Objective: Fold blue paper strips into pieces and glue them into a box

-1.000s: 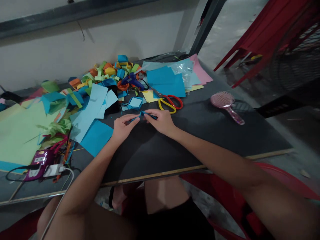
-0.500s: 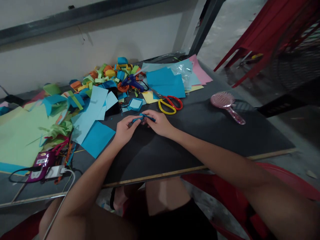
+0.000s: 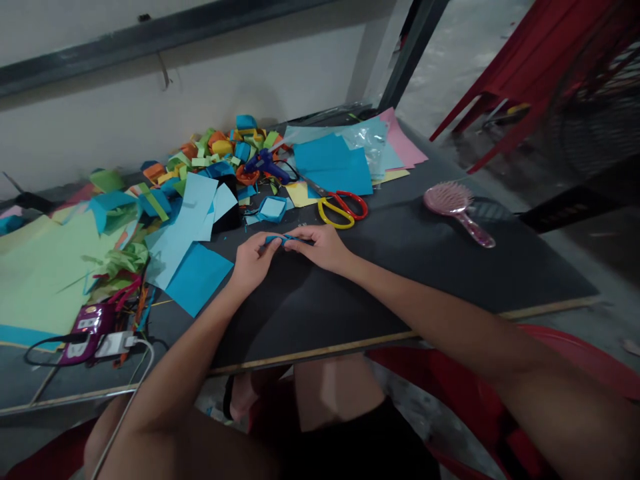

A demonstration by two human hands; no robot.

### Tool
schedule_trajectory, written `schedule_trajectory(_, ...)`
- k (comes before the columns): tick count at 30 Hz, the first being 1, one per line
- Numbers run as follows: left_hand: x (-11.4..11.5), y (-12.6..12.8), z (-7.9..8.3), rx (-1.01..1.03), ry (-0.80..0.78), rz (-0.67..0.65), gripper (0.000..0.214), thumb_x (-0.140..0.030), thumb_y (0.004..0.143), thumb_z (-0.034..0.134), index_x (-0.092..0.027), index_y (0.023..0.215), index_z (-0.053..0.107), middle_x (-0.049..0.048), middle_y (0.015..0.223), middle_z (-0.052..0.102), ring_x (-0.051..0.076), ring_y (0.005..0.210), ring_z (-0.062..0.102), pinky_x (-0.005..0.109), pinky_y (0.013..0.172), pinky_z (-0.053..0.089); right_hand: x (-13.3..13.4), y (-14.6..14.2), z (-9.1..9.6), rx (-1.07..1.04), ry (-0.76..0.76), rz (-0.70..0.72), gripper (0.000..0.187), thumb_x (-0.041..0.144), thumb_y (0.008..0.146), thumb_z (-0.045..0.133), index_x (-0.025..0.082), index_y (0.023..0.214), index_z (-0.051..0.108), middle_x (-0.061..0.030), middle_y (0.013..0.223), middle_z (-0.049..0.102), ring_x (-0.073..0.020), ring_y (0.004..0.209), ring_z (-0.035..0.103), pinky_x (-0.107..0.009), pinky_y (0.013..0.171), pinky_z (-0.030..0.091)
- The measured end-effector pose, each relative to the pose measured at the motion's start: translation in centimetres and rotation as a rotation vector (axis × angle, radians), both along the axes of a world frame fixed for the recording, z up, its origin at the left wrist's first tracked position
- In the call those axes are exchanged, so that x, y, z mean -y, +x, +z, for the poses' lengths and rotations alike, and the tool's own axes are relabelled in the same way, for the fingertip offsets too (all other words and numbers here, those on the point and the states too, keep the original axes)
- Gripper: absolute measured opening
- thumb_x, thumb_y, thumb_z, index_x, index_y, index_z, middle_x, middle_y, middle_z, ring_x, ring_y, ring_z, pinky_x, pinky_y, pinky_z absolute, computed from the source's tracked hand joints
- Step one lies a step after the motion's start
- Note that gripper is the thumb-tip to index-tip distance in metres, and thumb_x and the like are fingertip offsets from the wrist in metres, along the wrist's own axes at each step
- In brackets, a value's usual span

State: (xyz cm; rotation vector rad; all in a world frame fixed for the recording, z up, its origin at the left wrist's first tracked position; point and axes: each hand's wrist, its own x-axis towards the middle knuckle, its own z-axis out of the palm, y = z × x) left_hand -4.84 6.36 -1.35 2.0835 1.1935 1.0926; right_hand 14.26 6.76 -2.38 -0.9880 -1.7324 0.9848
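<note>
Between my two hands is a small folded strip of blue paper, partly covered by the fingers. My left hand is closed on its left end, thumb in front. My right hand pinches the other end, its fingertips close to the left thumb. Just beyond the hands sits a small blue paper box with a pale blue top face. Scissors with one yellow and one red handle lie behind my right hand. A blue glue gun rests farther back.
Several colourful folded paper pieces are heaped along the wall. Blue sheets lie at the back, a blue square at left. A pink hairbrush lies right. A purple power strip with cables stands at the left edge.
The fingers have shifted on the blue paper: the right thumb now lies across it and the strip looks flatter. The hands have stayed in about the same spot.
</note>
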Motion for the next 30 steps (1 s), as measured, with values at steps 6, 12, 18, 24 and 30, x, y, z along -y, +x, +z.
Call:
schedule_trajectory(6, 0.5, 0.3, -0.1, 0.041, -0.049, 0.039, 0.023, -0.038, 0.089, 0.059, -0.022, 0.095, 0.074, 0.0024, 0.086, 0.076, 0.013, 0.064, 0.065, 0.023, 0.058, 0.052, 0.1, 0.1, -0.2, -0.025, 0.005, -0.018, 0.031, 0.044, 0.077, 0.071, 0.019, 0.096, 0.077, -0.0058, 0.093, 0.078, -0.0219, 0.084, 0.072, -0.034, 0.079, 0.055)
schedule_trajectory(12, 0.9, 0.6, 0.2, 0.113, -0.117, 0.100, 0.020, -0.038, 0.086, 0.064, -0.020, 0.092, 0.071, 0.0000, 0.077, 0.073, 0.011, 0.059, 0.064, 0.020, 0.053, 0.050, 0.1, -0.1, -0.4, -0.048, 0.028, -0.063, 0.027, 0.043, 0.076, 0.074, 0.020, 0.087, 0.078, -0.0053, 0.084, 0.078, -0.0219, 0.079, 0.073, -0.032, 0.072, 0.055)
schedule_trajectory(18, 1.2, 0.6, 0.1, -0.004, -0.029, 0.188, 0.019, -0.039, 0.087, 0.064, -0.021, 0.090, 0.071, -0.0003, 0.081, 0.074, 0.011, 0.061, 0.064, 0.022, 0.059, 0.050, 0.2, -0.1, -0.2, -0.071, 0.003, -0.045, 0.024, 0.041, 0.077, 0.073, 0.019, 0.088, 0.078, -0.0053, 0.080, 0.077, -0.0207, 0.076, 0.073, -0.032, 0.075, 0.056)
schedule_trajectory(24, 1.5, 0.7, 0.8, -0.081, 0.074, 0.264, 0.018, -0.037, 0.086, 0.065, -0.021, 0.090, 0.072, -0.0020, 0.074, 0.072, 0.009, 0.058, 0.061, 0.020, 0.055, 0.045, -0.1, -0.1, -0.3, -0.070, -0.059, 0.035, 0.032, 0.036, 0.079, 0.069, 0.018, 0.104, 0.076, -0.0059, 0.089, 0.077, -0.0193, 0.081, 0.072, -0.032, 0.075, 0.058)
schedule_trajectory(30, 1.1, 0.4, 0.8, -0.091, 0.190, 0.143, 0.015, -0.031, 0.088, 0.065, -0.021, 0.091, 0.075, 0.0023, 0.089, 0.076, 0.012, 0.070, 0.067, 0.021, 0.060, 0.051, -0.3, -0.1, -0.4, -0.031, -0.108, -0.022, 0.033, 0.042, 0.086, 0.058, 0.014, 0.095, 0.074, -0.0053, 0.070, 0.073, -0.0164, 0.064, 0.069, -0.025, 0.055, 0.054)
